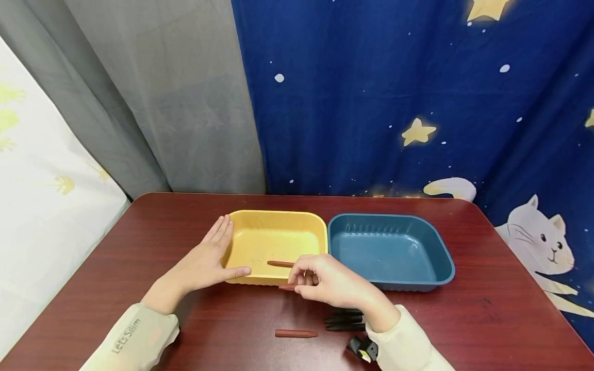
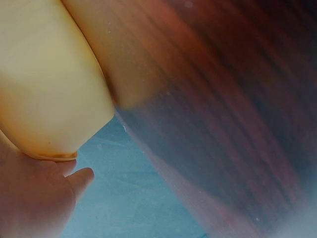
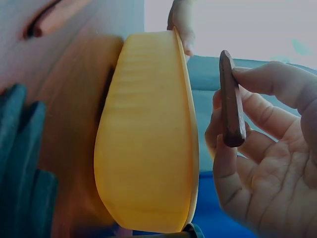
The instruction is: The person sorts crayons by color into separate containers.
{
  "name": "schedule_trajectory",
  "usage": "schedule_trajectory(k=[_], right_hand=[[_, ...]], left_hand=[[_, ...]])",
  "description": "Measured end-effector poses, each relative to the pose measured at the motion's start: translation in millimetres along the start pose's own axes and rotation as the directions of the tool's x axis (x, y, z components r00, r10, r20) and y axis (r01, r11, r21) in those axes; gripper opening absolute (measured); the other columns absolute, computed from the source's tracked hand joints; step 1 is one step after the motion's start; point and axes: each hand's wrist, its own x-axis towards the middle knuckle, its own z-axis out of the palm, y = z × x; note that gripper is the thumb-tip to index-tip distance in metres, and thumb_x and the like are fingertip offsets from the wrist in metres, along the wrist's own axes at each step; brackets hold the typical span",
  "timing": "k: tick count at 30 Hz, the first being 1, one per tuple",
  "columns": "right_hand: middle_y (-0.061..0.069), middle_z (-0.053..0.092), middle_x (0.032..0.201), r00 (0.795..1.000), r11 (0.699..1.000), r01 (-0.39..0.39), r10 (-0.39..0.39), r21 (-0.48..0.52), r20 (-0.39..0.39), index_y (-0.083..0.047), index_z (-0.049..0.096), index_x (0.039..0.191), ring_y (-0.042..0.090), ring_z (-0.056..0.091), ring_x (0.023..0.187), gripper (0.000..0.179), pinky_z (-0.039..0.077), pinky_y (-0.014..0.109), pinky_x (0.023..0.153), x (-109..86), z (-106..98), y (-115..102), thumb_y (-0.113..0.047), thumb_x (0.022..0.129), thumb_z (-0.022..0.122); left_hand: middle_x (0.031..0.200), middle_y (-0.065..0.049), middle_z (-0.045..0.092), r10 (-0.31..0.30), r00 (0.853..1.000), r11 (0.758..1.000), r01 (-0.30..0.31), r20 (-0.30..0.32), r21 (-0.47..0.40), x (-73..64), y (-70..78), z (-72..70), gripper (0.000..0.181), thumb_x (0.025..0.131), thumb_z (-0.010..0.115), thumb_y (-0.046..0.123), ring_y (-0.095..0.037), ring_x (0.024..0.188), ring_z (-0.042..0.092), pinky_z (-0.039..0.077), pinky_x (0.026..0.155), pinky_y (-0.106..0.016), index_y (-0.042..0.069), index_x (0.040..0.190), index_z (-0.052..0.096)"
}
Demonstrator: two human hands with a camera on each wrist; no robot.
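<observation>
You are holding a reddish-brown stick (image 3: 231, 109) that is looking like a fat crayon, with long flat sides, a narrow tip at one end and a flat, cut-off end at the other. Your right hand (image 1: 329, 282) is pinching it between thumb and fingers, near the front wall of the yellow tray (image 1: 260, 281) and a little higher than its rim. Your left hand (image 1: 204, 262) is spreading its straight fingers along the tray's left edge, with the thumb lying over the front rim. The right wrist view is showing the whole stick, both ends too, while in the head view your fingers are hiding most of it. Only the head view is showing a second stick (image 1: 279, 263) lying inside the yellow tray and the blue tray (image 1: 385, 255) sitting just beside it. The left wrist view is looking blurry. Your stick is pointing its narrow tip to your left, and its long axis is running side to side, about along the tray's front rim.
</observation>
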Motion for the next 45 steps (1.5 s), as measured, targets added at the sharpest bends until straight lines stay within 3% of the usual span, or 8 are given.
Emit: schedule_trajectory(k=[11,28,36,45], right_hand=[[-0.002,0.065,0.083,0.998,0.999,0.033,-0.034,-0.007,-0.049,-0.01,0.07,0.094,0.004,0.054,0.075,0.011,0.052,0.022,0.069,15.8,-4.0,4.6,-0.003,0.087,0.065],[0.002,0.065,0.079,0.998,1.0,-0.017,0.018,0.007,-0.056,-0.006,0.071,0.091,0.006,0.055,0.076,0.007,0.05,0.02,0.067,36.9,-9.4,21.1,-0.003,0.086,0.068],[0.003,0.068,0.082,0.996,0.999,-0.035,0.032,-0.039,-0.079,-0.007,0.072,0.093,0.005,0.055,0.072,0.008,0.048,0.019,0.065,48.7,-9.1,35.6,-0.004,0.087,0.068],[0.002,0.065,0.079,0.995,0.996,-0.06,0.055,-0.072,-0.079,-0.007,0.072,0.091,0.012,0.055,0.071,0.008,0.045,0.019,0.06,64.8,-7.6,35.9,-0.004,0.086,0.066]], left_hand=[[0.167,-0.018,0.002,0.003,1.0,1.0,-0.003,-0.011,0.001,-1.2,-2.5,0.5,0.123,0.079,0.064,0.074,-0.036,0.155,0.003,0.021,0.121,-0.055,-0.006,0.156,0.012],[0.167,-0.017,0.001,0.0,1.0,1.0,0.0,-0.003,-0.014,0.0,0.6,-1.1,0.122,0.079,0.064,0.074,-0.035,0.156,0.001,0.02,0.122,-0.056,-0.006,0.156,0.013],[0.167,-0.019,0.002,0.015,1.0,1.0,-0.015,-0.001,-0.024,3.3,2.6,2.7,0.122,0.08,0.065,0.073,-0.035,0.156,0.001,0.019,0.122,-0.055,-0.007,0.156,0.013],[0.167,-0.019,0.003,0.005,1.0,1.0,-0.005,-0.007,-0.007,1.1,-2.1,1.6,0.122,0.079,0.065,0.073,-0.034,0.156,0.001,0.019,0.122,-0.054,-0.007,0.156,0.013]])
